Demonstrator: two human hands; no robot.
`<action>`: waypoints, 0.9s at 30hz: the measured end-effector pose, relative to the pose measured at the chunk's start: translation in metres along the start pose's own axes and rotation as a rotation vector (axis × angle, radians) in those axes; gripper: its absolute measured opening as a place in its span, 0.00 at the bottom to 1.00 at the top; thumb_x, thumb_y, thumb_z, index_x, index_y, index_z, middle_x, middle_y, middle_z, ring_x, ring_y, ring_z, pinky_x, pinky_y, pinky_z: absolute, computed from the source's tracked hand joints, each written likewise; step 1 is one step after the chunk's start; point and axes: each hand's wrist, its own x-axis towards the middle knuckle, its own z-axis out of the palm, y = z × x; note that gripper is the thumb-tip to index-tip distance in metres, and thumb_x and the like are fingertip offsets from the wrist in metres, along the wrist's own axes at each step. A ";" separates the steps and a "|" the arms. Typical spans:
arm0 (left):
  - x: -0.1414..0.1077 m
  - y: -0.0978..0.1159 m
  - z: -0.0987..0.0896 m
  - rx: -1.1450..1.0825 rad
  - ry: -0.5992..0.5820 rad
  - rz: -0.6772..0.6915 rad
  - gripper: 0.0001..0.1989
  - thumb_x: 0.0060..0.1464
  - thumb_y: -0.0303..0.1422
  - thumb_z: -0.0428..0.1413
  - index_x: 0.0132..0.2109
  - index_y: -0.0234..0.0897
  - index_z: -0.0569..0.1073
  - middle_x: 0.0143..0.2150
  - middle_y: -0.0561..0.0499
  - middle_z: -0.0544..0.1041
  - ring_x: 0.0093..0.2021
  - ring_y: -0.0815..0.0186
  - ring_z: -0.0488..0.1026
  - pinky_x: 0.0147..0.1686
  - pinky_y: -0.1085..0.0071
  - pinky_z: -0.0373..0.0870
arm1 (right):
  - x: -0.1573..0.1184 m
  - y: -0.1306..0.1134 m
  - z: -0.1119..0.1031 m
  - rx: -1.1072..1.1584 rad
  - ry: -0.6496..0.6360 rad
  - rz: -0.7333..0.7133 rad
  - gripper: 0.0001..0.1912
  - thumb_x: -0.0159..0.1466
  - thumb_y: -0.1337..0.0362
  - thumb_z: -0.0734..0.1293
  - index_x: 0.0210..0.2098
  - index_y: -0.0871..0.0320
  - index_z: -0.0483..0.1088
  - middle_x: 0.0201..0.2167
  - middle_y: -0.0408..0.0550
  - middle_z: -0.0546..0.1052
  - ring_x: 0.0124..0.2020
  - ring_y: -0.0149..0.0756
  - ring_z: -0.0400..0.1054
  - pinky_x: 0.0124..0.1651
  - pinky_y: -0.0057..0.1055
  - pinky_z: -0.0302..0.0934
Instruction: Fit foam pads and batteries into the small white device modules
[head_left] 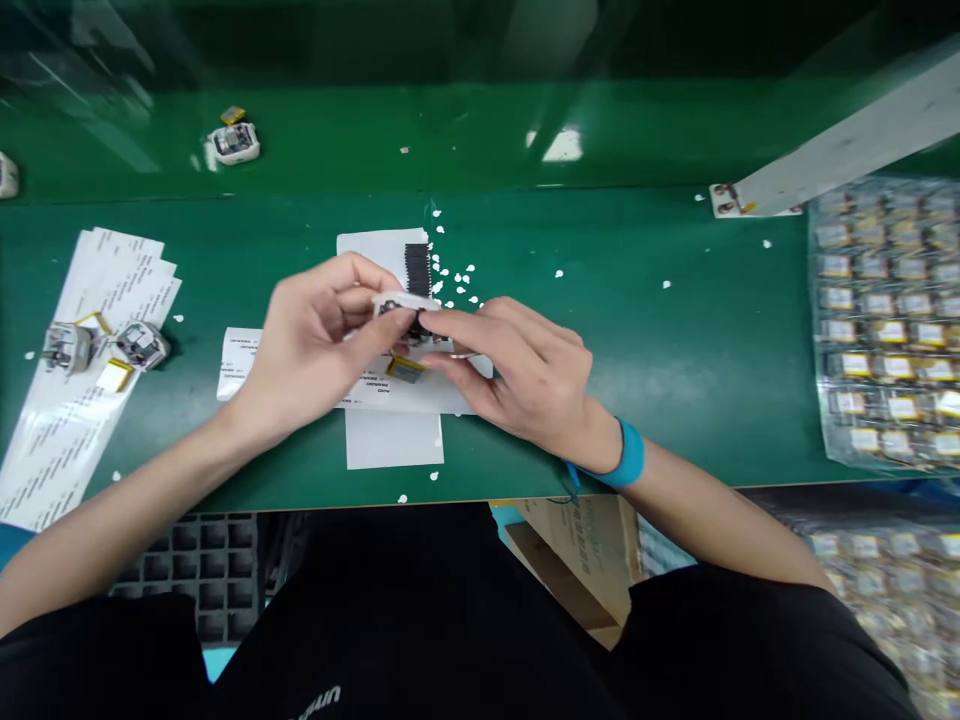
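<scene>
My left hand point(322, 320) is closed round a small white device point(391, 302) with dark parts inside, above the middle of the green table. My right hand point(517, 365) has its index fingertip pressed on the device's open side. A thin shiny item point(463, 355) shows between my right thumb and fingers, too small to name. Below the device hangs a yellow-edged battery point(406, 369). Under both hands lie white sheets point(394, 440), and a strip of black pieces point(418, 268) is on the upper sheet.
White paper strips point(52, 440) at the left hold two opened devices point(142, 344). Another device point(235, 143) sits at the back. Small white dots are scattered mid-table. A clear tray point(825, 400) of batteries stands at the right, near a slanted white bar point(847, 135).
</scene>
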 end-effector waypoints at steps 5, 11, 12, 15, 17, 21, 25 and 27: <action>-0.011 0.000 0.009 -0.140 -0.072 -0.083 0.11 0.61 0.36 0.70 0.45 0.41 0.76 0.30 0.53 0.83 0.29 0.60 0.85 0.33 0.66 0.84 | 0.003 -0.004 -0.002 0.067 0.065 0.049 0.04 0.71 0.72 0.71 0.40 0.58 0.74 0.29 0.37 0.82 0.28 0.23 0.76 0.30 0.20 0.68; -0.017 0.001 0.009 -0.021 -0.003 0.022 0.09 0.65 0.35 0.67 0.50 0.37 0.83 0.35 0.49 0.85 0.30 0.62 0.84 0.34 0.69 0.85 | 0.004 -0.005 -0.007 -0.044 0.001 0.046 0.05 0.73 0.65 0.71 0.47 0.58 0.78 0.32 0.40 0.84 0.29 0.25 0.77 0.32 0.22 0.70; -0.019 0.002 0.010 0.019 0.020 0.027 0.10 0.65 0.36 0.67 0.50 0.38 0.83 0.35 0.49 0.85 0.31 0.62 0.84 0.35 0.69 0.85 | 0.004 -0.005 -0.008 -0.069 -0.016 0.036 0.06 0.74 0.64 0.71 0.48 0.58 0.78 0.34 0.41 0.85 0.29 0.25 0.77 0.32 0.22 0.70; -0.026 0.006 0.014 0.122 0.083 0.074 0.09 0.65 0.34 0.67 0.51 0.38 0.84 0.35 0.50 0.84 0.31 0.63 0.84 0.34 0.71 0.84 | 0.001 -0.006 -0.008 -0.058 -0.019 0.024 0.06 0.73 0.66 0.71 0.49 0.59 0.79 0.38 0.44 0.86 0.33 0.27 0.79 0.34 0.22 0.72; -0.029 0.007 0.016 0.172 0.114 0.098 0.08 0.65 0.32 0.66 0.51 0.38 0.84 0.34 0.51 0.84 0.30 0.64 0.83 0.32 0.72 0.83 | -0.001 -0.007 -0.006 -0.007 -0.002 0.021 0.06 0.72 0.70 0.71 0.48 0.59 0.78 0.39 0.44 0.86 0.35 0.27 0.80 0.35 0.22 0.73; -0.030 0.005 0.016 0.222 0.135 0.122 0.07 0.66 0.28 0.65 0.49 0.38 0.84 0.33 0.53 0.84 0.29 0.66 0.82 0.31 0.74 0.82 | -0.006 -0.005 -0.001 0.036 -0.030 0.014 0.09 0.72 0.73 0.68 0.47 0.56 0.79 0.39 0.42 0.86 0.35 0.25 0.80 0.34 0.21 0.74; -0.027 0.006 0.012 0.203 0.136 0.116 0.07 0.65 0.27 0.64 0.48 0.39 0.84 0.34 0.53 0.84 0.29 0.66 0.83 0.27 0.74 0.79 | -0.004 -0.002 -0.003 0.115 -0.077 0.079 0.09 0.75 0.70 0.66 0.49 0.57 0.78 0.40 0.43 0.86 0.39 0.26 0.81 0.34 0.21 0.72; -0.026 0.006 0.012 0.189 0.113 0.119 0.07 0.63 0.26 0.64 0.47 0.40 0.84 0.34 0.53 0.84 0.27 0.67 0.82 0.27 0.74 0.79 | 0.000 0.000 -0.006 0.135 -0.082 0.101 0.08 0.75 0.70 0.66 0.47 0.59 0.79 0.39 0.44 0.85 0.39 0.28 0.81 0.34 0.22 0.71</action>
